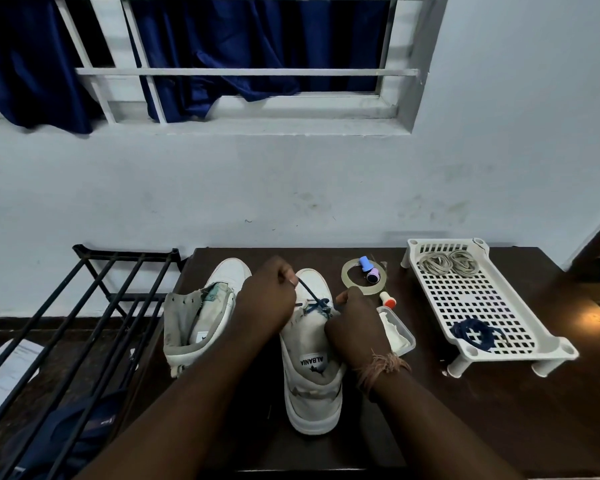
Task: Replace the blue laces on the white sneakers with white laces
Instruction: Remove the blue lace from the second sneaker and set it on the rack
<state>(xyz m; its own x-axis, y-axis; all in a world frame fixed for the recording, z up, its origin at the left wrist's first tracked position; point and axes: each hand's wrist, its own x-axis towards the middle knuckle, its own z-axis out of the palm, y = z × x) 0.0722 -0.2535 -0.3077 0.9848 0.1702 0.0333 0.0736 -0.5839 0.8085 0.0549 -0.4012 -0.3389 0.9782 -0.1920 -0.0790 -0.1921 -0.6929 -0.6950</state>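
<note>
on the dark table (465,427) the right sneaker (312,362) is braced by the right hand (355,327), fingers curled at its eyelets, while the left hand (267,299) pinches the blue lace (310,296), best drawn out straight and slowly.

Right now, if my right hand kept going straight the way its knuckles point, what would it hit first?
Probably the roll of clear tape, just past your right hand, which pinches the blue lace over the right sneaker. Depth is unclear; the hand might pass above it.
</note>
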